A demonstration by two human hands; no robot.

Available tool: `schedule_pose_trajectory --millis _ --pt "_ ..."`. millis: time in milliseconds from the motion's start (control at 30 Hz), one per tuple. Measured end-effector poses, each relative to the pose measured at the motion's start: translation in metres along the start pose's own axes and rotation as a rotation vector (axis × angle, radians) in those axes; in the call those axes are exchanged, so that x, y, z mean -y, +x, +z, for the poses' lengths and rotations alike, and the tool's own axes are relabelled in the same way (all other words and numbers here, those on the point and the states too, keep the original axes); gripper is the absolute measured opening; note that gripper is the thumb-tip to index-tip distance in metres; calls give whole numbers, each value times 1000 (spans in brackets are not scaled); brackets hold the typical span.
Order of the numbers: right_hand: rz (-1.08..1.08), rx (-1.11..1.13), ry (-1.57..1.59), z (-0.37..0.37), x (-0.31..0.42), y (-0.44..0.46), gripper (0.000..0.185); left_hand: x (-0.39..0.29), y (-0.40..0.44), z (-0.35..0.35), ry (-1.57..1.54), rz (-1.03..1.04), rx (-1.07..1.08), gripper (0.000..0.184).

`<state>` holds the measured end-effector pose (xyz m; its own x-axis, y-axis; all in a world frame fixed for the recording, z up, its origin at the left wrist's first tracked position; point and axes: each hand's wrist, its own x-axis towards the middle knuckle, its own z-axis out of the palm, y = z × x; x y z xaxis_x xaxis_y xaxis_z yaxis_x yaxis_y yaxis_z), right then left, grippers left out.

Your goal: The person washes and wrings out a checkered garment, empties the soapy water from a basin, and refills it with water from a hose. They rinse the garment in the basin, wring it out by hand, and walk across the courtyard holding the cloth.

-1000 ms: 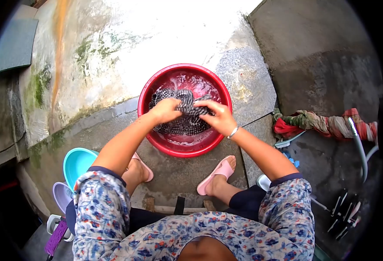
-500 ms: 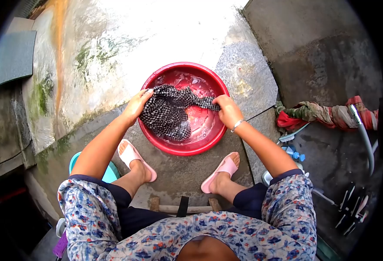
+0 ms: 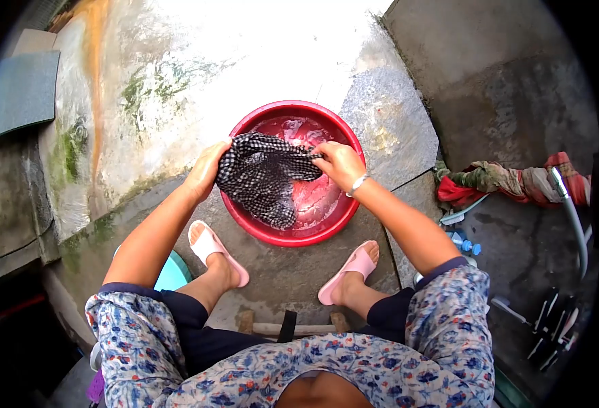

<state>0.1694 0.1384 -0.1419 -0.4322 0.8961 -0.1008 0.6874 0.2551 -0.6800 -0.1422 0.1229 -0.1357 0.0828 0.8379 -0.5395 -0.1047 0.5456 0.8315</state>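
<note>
A red basin (image 3: 287,240) holding water stands on the ground in front of me. A black-and-white checked cloth (image 3: 258,178) lies over its left part, wet and partly spread. My left hand (image 3: 208,168) grips the cloth's upper left edge at the basin's left rim. At the right, my right hand (image 3: 340,165), with a silver bracelet above it, pinches the cloth's other end over the water. Between the two hands the cloth's upper edge is stretched, and its lower part hangs down into the basin.
Twisted red and green cloth (image 3: 503,182) lies at the right beside a grey hose (image 3: 572,224). Blue bottles (image 3: 464,243) stand nearer. A turquoise basin (image 3: 173,272) is partly hidden by my left arm. My feet in pink slippers (image 3: 223,255) flank the space below the red basin.
My hands have moved from close together over the basin's middle to farther apart, my left hand at the left rim. The bunched cloth has been opened out toward the left.
</note>
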Motion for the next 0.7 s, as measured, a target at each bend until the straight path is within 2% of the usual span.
schedule_pose_trajectory --millis 67,133,200,267,300,333,400,433,467,500,533,600,633,700 --pt "11 19 -17 -19 7 -14 21 4 1 -2 -11 17 -14 32" --pt "90 219 -126 -30 6 -29 22 11 7 -6 117 112 -69 33" --pt "-16 316 -306 -23 -8 -47 27 18 14 -9 148 88 -132 36" --pt "-80 394 -455 -9 -21 -59 29 30 22 -15 52 98 -190 37" --pt "-5 468 -484 -5 -19 -59 33 25 19 -15 41 41 -144 37" --pt "-5 469 -483 1 -16 -58 33 23 17 -13 43 40 -144 37" --pt "-198 114 -356 15 -10 -54 35 18 12 5 5 36 61 41" --pt "-47 144 -124 22 1 -45 37 -3 -3 27 -3 7 162 47" --pt "-9 141 177 39 -6 -32 41 -15 -16 43 18 -14 241 51" --pt "242 139 570 45 4 -21 43 -5 -10 45 112 68 391 53" --pt "494 130 959 48 17 -11 45 -2 -10 52 230 101 435 57" --pt "682 34 1427 47 32 2 47 1 -20 67 51 64 508 50" --pt "585 54 1450 45 32 4 31 8 -23 68 51 63 508 50" --pt "566 70 1405 31 30 0 25 25 -23 68 -111 -192 182 38"
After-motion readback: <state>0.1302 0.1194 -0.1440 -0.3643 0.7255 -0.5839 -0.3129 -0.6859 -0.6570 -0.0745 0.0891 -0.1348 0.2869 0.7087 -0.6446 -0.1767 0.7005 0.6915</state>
